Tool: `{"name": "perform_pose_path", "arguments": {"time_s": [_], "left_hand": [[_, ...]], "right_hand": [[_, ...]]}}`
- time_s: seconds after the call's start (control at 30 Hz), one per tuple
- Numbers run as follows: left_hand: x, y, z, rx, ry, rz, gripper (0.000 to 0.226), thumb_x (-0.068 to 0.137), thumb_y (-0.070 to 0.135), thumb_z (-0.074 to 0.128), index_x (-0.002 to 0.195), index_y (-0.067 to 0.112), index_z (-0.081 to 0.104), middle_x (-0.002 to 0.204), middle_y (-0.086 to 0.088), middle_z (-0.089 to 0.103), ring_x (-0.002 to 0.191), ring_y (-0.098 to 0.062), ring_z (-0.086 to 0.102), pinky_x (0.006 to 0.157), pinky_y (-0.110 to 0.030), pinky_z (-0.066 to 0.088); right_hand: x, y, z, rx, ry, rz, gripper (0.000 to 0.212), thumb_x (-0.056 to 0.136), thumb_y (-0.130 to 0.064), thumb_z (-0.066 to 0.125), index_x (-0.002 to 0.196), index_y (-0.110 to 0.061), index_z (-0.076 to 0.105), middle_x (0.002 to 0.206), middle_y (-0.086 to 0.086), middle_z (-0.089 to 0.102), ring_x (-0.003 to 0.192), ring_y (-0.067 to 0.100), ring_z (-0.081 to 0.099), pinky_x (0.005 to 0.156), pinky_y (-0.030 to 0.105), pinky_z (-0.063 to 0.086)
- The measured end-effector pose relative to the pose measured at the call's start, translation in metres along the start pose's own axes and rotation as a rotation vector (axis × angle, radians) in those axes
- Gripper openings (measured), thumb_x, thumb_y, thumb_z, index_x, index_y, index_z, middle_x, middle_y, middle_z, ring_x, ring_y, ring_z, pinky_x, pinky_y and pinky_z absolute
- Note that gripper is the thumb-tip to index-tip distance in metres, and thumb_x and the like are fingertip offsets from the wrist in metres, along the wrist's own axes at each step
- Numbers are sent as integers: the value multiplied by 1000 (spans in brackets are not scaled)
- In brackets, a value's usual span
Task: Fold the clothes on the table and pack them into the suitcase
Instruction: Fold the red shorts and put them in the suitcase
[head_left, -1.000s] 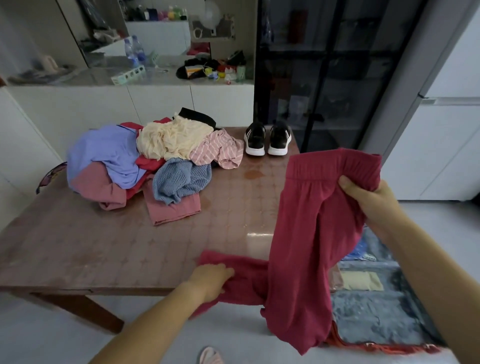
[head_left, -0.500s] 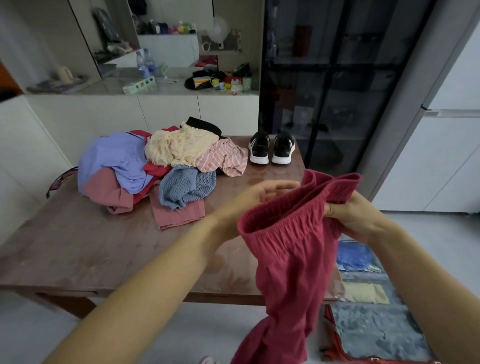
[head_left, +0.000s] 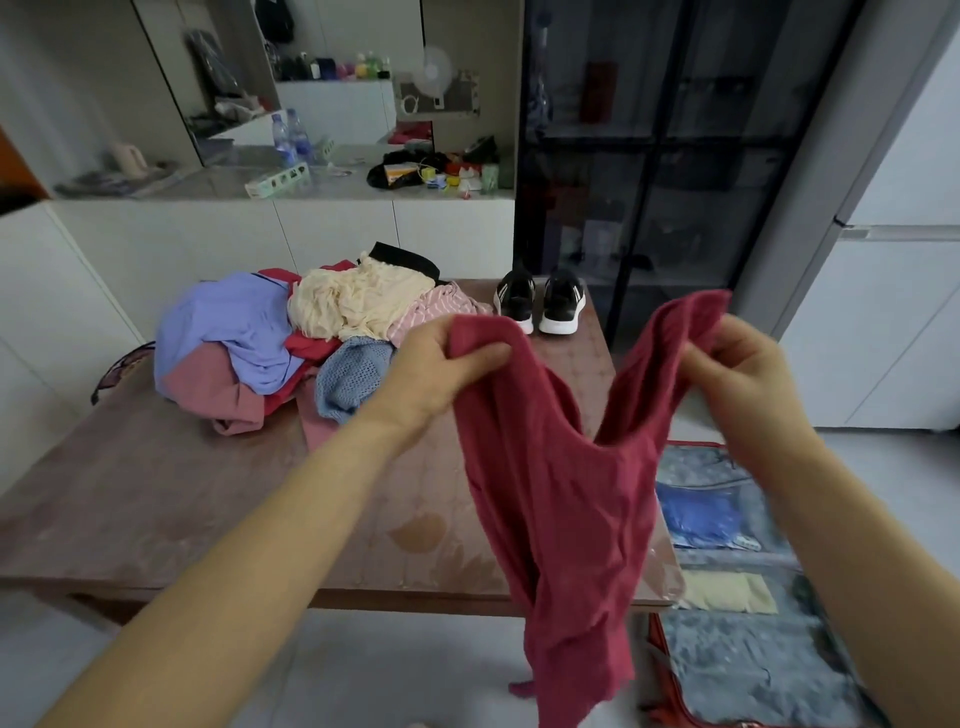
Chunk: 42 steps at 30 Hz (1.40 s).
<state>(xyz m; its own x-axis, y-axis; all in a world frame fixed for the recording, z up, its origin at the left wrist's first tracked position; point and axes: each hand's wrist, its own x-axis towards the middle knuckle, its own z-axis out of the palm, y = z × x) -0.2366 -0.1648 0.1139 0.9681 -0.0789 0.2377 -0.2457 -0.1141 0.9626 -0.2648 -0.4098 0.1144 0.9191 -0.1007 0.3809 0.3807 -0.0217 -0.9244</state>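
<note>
A dark red garment (head_left: 561, 499) hangs in the air over the right end of the brown table (head_left: 182, 493). My left hand (head_left: 436, 364) grips its top edge on the left. My right hand (head_left: 737, 358) pinches the top edge on the right, and the cloth sags between the two. Its lower part drops below the table's front edge. A pile of unfolded clothes (head_left: 291, 343) in lilac, cream, pink, blue and red lies at the table's far left. The open suitcase (head_left: 737, 675) lies on the floor to the right, with a blue item and a pale yellow item inside.
A pair of black sneakers (head_left: 540, 301) stands at the table's far right corner. Behind the table runs a white counter (head_left: 311, 182) with bottles and clutter. A dark glass cabinet (head_left: 665, 156) and white cupboards stand to the right.
Both hands have spread apart along the garment's top edge, stretching it wider. A second ago my left hand was low at the table's front edge holding the garment's lower part.
</note>
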Motion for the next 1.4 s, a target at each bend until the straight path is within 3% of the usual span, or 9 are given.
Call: {"name": "perform_pose_path", "arguments": {"time_s": [0.17,0.33,0.5,0.6,0.7,0.77,1.07,1.3,1.4], "left_hand": [[15,11,-55,211,44,19,12,87,8,65,96,15,67,88,-1,71,82,-13,66,81,-32,54],[24,24,-75,447,-58,61,7,93,19,59,98,18,64,93,-12,69,88,-29,65,89,-51,51],[22,37,-82,390,-60,119,21,90,7,60,92,28,61,76,14,70,76,-2,64,79,-28,53],[9,44,-85,252,-91,124,31,86,-5,57,92,25,65,73,17,70,71,3,65,68,-12,51],[-2,47,-86,215,-143,141,53,83,-11,56,80,37,75,74,16,71,73,3,66,68,-9,50],[-6,47,-86,231,-159,148,61,82,-15,56,77,43,74,76,18,72,74,4,66,69,-8,49],[-8,44,-88,195,22,209,35,82,-14,58,89,20,65,71,20,70,70,5,65,67,-8,50],[-1,53,-75,193,350,444,32,85,-8,57,90,23,60,74,31,66,75,11,60,74,-9,46],[13,58,-56,70,293,460,24,82,-2,59,94,18,59,78,24,68,78,5,61,76,-16,49]], "right_hand": [[16,-13,-46,-58,79,-32,18,62,-43,71,78,-35,74,74,-16,72,67,-1,65,65,14,53],[25,-12,-57,-174,-66,-71,23,75,-20,65,86,-40,67,81,-16,72,74,0,66,68,14,53],[30,-16,-64,-198,-152,-104,33,83,3,60,94,-28,59,77,-14,70,69,1,63,69,14,53],[30,-15,-70,-165,-146,-127,41,82,11,59,78,-30,65,74,-15,67,71,0,61,73,13,49],[27,-15,-69,-6,-174,-116,15,71,-17,77,69,-29,68,81,-11,66,78,7,59,79,17,47],[29,-11,-72,96,-185,-98,26,56,-39,86,70,-25,68,85,-7,65,80,10,60,77,18,48],[30,-17,-61,114,-137,-129,36,54,-51,87,77,-27,72,75,-8,71,72,9,65,72,22,54],[41,-29,-51,375,-191,-175,18,77,-25,74,92,-21,64,86,-2,68,79,14,63,79,31,54],[52,-38,-25,449,-229,-88,25,89,-5,54,83,-24,69,79,-3,67,75,13,65,75,28,54]]}}
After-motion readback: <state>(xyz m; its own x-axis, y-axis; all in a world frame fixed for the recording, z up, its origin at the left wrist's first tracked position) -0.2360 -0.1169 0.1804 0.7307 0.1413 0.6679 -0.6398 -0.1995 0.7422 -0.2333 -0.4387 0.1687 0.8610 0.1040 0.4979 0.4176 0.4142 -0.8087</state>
